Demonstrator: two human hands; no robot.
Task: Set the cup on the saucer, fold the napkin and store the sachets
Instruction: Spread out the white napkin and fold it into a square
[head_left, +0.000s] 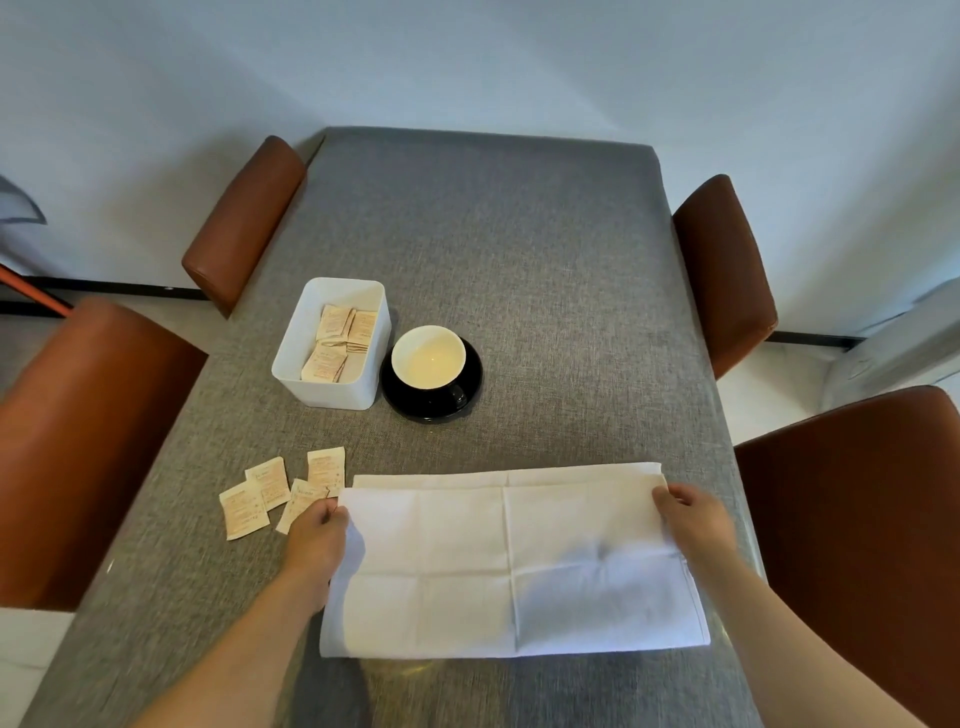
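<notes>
Halfway there, roughly. Napkin (514, 561) at the near edge of the table (519, 260), long axis left to right, upper layer just short of the far hem; left hand (317, 535) and right hand (693, 519) pinching its corners. Cup (428, 357) already on saucer (457, 400). Some sachets in the white box (311, 384), four loose sachets (275, 493) toward the left edge, not yet stored.

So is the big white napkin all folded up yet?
Only partly. The napkin is doubled over, its lower layer peeking out along the far edge, while the left hand and right hand pinch its corners.
</notes>
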